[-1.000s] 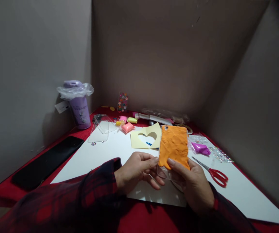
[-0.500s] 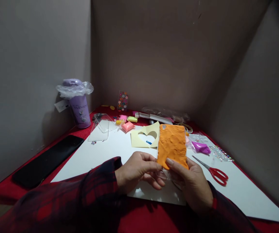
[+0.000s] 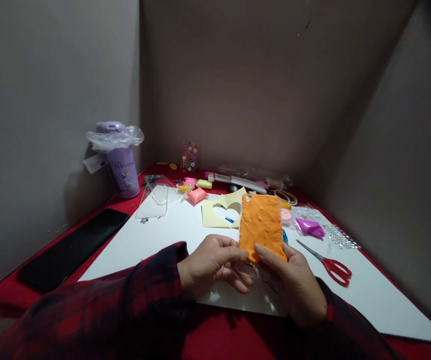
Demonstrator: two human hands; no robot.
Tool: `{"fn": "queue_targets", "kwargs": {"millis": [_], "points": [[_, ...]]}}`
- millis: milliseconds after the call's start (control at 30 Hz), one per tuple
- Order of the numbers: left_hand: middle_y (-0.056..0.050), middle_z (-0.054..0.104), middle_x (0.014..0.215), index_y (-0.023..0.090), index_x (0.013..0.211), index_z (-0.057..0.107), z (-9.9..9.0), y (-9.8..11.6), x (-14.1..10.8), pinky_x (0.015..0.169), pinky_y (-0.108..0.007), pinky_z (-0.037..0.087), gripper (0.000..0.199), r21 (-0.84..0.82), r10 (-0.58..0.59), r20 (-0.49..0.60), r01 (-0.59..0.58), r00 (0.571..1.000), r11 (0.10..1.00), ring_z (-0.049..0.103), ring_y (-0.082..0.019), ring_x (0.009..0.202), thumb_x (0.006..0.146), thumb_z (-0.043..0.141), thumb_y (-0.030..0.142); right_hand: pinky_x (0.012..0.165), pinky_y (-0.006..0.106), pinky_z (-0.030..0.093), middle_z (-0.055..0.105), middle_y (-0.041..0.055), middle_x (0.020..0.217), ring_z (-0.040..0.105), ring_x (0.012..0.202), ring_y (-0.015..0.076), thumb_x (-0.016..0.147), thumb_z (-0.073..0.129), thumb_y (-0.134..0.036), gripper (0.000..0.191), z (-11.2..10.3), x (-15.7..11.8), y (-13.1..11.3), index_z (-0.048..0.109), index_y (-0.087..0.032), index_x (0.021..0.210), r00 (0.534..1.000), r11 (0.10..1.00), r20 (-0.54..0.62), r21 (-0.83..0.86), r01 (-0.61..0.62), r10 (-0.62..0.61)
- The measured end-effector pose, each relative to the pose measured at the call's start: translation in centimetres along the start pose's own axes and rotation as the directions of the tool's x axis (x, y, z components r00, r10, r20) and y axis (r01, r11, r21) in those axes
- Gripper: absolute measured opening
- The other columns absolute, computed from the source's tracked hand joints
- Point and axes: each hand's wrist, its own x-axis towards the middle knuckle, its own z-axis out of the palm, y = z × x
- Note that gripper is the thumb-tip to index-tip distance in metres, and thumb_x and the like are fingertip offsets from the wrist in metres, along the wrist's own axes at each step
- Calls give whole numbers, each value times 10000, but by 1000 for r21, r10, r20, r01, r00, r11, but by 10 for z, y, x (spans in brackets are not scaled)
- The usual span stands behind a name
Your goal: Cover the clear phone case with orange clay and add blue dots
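Observation:
Both hands hold a clear phone case (image 3: 261, 225) whose back is coated with bumpy orange clay; its camera cutout shows at the upper left corner. My left hand (image 3: 215, 262) pinches the lower left edge, thumb on the clay and other fingers curled below. My right hand (image 3: 298, 285) grips the lower right, thumb pressed on the clay near the bottom and fingers behind. Clear plastic at the bottom end is partly hidden by the hands. Just behind the case lies a yellow paper (image 3: 209, 215) with a heart-shaped cutout.
Red-handled scissors (image 3: 333, 270), a rhinestone sheet (image 3: 341, 237) and a purple clay packet (image 3: 310, 228) lie right. Clear phone cases (image 3: 151, 202), a black phone (image 3: 74, 247) and a purple tumbler (image 3: 123, 170) are left. Coral clay (image 3: 197, 195) sits farther back on the white board (image 3: 117, 255).
The orange-coated case has shifted slightly left and tilted a little in my hands, uncovering a bit of blue and pink behind its right side. Both grips stay much the same.

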Motion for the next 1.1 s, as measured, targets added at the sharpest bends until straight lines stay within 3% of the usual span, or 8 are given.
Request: {"fn": "queue_targets", "kwargs": {"millis": [100,433,733,833,967,1100], "points": [[-88,614,660,65,751,601,0,1,0,509,-254,486,159,6,19,-24,-19,1000,1000,590,-141,549,705,588,216,381,180,256,434,-49,496,331,396,56,674,701,-411,300,3,-1,-3,570,-151,746,1000,1000,27,28,-14,13],[-82,608,681,73,795,603,-2,1,-1,540,-260,495,237,-18,15,30,-14,999,1000,594,-139,571,725,602,299,481,237,380,388,-75,495,338,413,71,651,730,-316,263,2,-3,-3,584,-173,816,998,999,45,-6,-43,44],[-69,603,631,75,770,598,-3,1,1,520,-258,482,176,-15,13,-30,-13,999,1000,580,-135,522,679,621,224,435,236,344,559,14,592,484,467,136,734,612,-459,285,6,-5,-7,586,-177,763,995,997,87,56,-56,51],[-83,614,678,75,808,605,-3,2,0,519,-255,472,178,-25,39,-35,-39,999,999,578,-136,548,687,607,206,447,234,347,587,23,631,531,519,158,752,599,-422,241,8,-6,-11,592,-184,785,991,991,122,118,-63,49],[-92,618,758,87,849,621,-2,5,-4,556,-264,467,233,-90,68,0,-67,998,994,586,-161,671,719,601,279,451,229,346,589,21,622,501,499,137,738,629,-355,187,6,-6,-10,607,-174,780,990,990,135,132,-52,34],[-97,637,804,96,909,639,2,8,-6,613,-269,454,279,-184,33,44,-25,998,983,590,-166,697,733,598,309,427,228,330,559,10,557,471,454,126,687,679,-390,237,4,-4,-5,614,-165,730,984,998,174,47,-41,32]]}}
